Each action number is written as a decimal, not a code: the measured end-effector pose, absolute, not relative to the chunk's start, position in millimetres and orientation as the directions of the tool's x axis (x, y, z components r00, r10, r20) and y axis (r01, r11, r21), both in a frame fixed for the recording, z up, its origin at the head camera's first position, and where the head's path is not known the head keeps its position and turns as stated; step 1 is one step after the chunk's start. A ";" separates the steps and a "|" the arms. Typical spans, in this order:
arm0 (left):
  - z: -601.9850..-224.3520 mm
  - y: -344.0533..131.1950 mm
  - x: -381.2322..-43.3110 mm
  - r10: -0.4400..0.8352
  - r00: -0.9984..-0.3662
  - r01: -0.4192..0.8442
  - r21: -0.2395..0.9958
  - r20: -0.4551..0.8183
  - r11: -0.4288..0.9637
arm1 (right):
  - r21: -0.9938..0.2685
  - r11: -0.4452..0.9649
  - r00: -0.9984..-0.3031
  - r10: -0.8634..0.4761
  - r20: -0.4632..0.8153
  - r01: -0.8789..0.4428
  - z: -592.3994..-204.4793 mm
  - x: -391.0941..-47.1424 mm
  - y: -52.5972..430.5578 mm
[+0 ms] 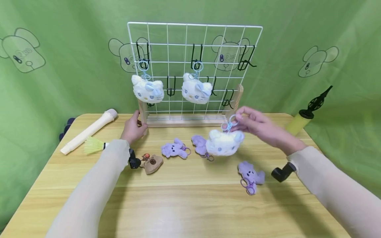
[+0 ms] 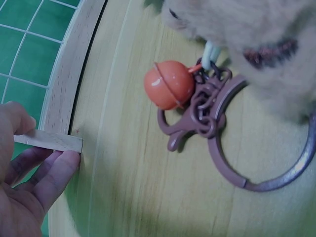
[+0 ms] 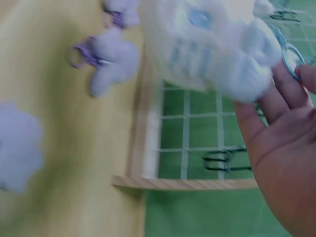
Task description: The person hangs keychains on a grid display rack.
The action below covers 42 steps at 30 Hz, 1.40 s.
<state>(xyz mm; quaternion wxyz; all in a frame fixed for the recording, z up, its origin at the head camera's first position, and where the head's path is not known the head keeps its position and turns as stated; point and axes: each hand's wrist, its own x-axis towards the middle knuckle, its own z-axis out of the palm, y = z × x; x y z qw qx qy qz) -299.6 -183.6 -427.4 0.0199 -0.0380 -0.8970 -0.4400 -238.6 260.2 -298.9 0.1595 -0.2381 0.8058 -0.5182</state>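
Beyond the wooden table (image 1: 166,211), green curtain (image 1: 75,66) fills twelve o'clock; left hand (image 1: 132,129) grips the rack (image 1: 187,123), right hand (image 1: 257,125) pinches a white plush keyring (image 1: 224,143).

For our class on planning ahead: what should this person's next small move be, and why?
Probably raise the white plush toward the bare upper-right hook: the right hand holds it by its blue ring, and two matching plushes already hang from the upper-left and upper-middle hooks.
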 end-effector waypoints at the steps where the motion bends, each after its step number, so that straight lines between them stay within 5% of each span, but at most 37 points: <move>1: -427.0 -183.7 -299.7 0.050 -0.997 0.083 0.789 0.067 0.608 | -0.913 0.336 -0.852 -0.522 0.025 -0.233 -293.7 -241.0 262.0; 7: -424.9 -187.0 -299.6 0.050 -0.998 0.065 0.800 0.045 0.597 | -0.947 0.225 -0.940 -0.305 0.153 -0.227 -262.3 -256.3 272.1; 16: -425.6 -182.8 -298.1 0.053 -0.998 0.067 0.804 0.044 0.591 | -0.955 0.011 -0.944 -0.153 0.293 -0.298 -234.5 -281.6 281.0; 42: -425.1 -183.1 -299.1 0.044 -0.998 0.055 0.801 0.035 0.597 | -0.966 0.131 -0.973 -0.079 0.216 -0.225 -235.8 -328.6 259.7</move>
